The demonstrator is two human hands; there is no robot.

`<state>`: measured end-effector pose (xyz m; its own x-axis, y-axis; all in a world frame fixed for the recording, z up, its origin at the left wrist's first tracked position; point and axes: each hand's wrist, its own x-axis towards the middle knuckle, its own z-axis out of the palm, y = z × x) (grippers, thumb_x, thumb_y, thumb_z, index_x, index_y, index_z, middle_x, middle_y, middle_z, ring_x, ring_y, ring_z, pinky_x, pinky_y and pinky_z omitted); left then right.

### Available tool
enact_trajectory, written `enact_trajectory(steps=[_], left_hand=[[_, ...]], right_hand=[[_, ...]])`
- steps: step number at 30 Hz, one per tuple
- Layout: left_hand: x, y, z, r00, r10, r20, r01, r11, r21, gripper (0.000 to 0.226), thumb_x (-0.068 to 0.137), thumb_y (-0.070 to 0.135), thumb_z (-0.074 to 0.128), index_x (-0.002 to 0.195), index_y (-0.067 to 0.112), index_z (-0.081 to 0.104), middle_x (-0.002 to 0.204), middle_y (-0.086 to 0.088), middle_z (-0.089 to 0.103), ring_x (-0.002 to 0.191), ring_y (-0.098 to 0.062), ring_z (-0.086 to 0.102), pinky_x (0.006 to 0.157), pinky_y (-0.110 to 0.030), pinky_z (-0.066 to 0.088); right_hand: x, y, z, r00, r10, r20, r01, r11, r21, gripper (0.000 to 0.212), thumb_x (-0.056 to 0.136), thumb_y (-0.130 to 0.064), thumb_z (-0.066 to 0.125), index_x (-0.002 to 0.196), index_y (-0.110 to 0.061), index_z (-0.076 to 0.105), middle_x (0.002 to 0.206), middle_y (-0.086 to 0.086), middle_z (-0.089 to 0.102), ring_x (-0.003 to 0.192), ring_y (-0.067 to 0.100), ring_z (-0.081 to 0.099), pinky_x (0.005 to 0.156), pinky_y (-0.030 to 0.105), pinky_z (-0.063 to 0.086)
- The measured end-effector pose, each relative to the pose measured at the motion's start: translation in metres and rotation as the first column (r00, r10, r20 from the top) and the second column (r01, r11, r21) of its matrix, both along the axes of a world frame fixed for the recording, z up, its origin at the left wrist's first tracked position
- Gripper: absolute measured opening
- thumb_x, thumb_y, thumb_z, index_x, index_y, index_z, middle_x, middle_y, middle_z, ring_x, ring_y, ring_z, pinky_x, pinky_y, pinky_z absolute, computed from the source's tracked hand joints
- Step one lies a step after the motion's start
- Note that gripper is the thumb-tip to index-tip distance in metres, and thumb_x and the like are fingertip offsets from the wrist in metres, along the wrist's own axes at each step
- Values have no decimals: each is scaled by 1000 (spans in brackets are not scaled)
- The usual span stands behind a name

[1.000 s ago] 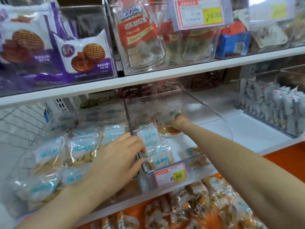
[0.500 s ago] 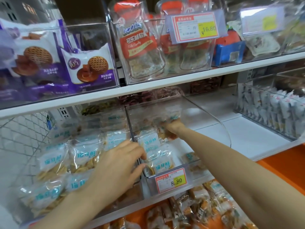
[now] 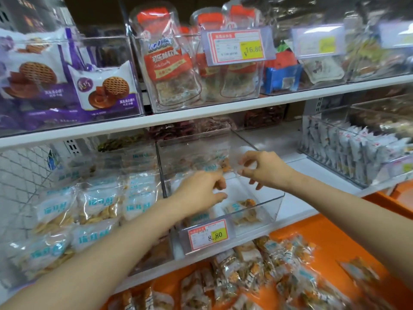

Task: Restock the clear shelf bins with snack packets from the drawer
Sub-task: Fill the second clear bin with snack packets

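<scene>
Price tag (image 3: 207,234) fronts clear bin (image 3: 278,204); stacked packets (image 3: 98,204) just left.

Left hand (image 3: 201,193): bare, ungloved
Right hand (image 3: 266,168): bare, ungloved
Left forearm (image 3: 111,253): uncovered from just behind the left hand back to the frame edge
Right forearm (image 3: 346,204): uncovered from just behind the right hand back to the frame edge
Wrists: bare on both sides

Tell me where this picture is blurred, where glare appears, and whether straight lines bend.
Head view: the snack packets in the orange drawer blur at lower right; head view: glare whitens the clear price holder at upper right; head view: the white shelf edge bows slightly, wide-angle distortion.
</scene>
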<state>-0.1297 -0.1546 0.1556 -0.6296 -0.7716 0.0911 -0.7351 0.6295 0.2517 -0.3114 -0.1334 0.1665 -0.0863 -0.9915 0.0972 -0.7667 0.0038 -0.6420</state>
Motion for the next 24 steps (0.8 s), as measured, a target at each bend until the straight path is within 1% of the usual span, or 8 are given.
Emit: enact_trajectory(steps=[3,6,10,14,18,19,21,24], left_hand=[[-56,-30,-22,991,-46,122,12,963,269,24,85,27,67,100,11,60,108,-13,60,100,-26,56,83,-31,43],[-80,-49,-42,944,-32,328,-89,934,346,48,85,25,67,123,-1,54,126,-16,56,100,-25,54,86,-35,45],[-80,-63,-53,941,16,337,-163,897,411,50,83,20,70,125,0,54,131,-11,54,117,-27,51,98,-36,44],[-69,-56,-37,994,26,107,-74,877,474,27,79,11,73,100,13,58,96,-3,57,90,-17,50,69,-23,40],[-47,-43,-18,939,147,-311,11,892,453,35,72,0,76,73,19,47,70,3,50,64,-9,45,60,-25,35],[-40,-38,-13,914,158,-373,23,899,437,36,71,-1,77,73,19,47,68,3,49,63,-9,44,60,-25,35],[-28,-26,-6,889,157,-430,44,906,422,37,69,0,78,74,20,48,68,5,48,62,-8,43,60,-24,36],[-19,-10,-8,884,148,-443,27,931,365,35,68,7,81,81,20,51,72,8,48,64,-6,42,60,-25,34]], right_hand=[[-14,23,8,997,-47,-66,40,994,-97,18,91,-20,61,108,-16,61,103,-1,61,70,23,67,50,25,55],[-28,38,0,995,-51,-90,38,990,-134,17,91,-22,61,107,-16,64,104,-2,65,72,19,65,62,30,53],[-36,45,-13,999,-18,-41,14,995,-102,9,92,-17,59,100,-18,63,91,-7,63,66,16,66,55,30,55],[-31,41,-19,999,6,45,-2,995,-99,16,90,-8,59,105,-12,64,90,-4,61,64,15,66,51,25,55],[-23,33,-30,998,-57,19,59,991,-124,51,83,-11,69,131,-10,52,127,8,56,90,27,65,81,38,54],[-21,31,-31,996,-64,57,71,989,-131,60,81,-14,72,135,-13,47,130,6,53,92,27,64,80,38,55],[-16,32,-28,978,-32,207,54,993,-101,66,78,-20,76,136,-22,45,121,0,53,71,22,66,58,29,56],[-5,34,-21,969,48,242,-41,999,-35,36,74,-26,80,104,-32,62,95,3,63,45,16,59,43,27,51]])
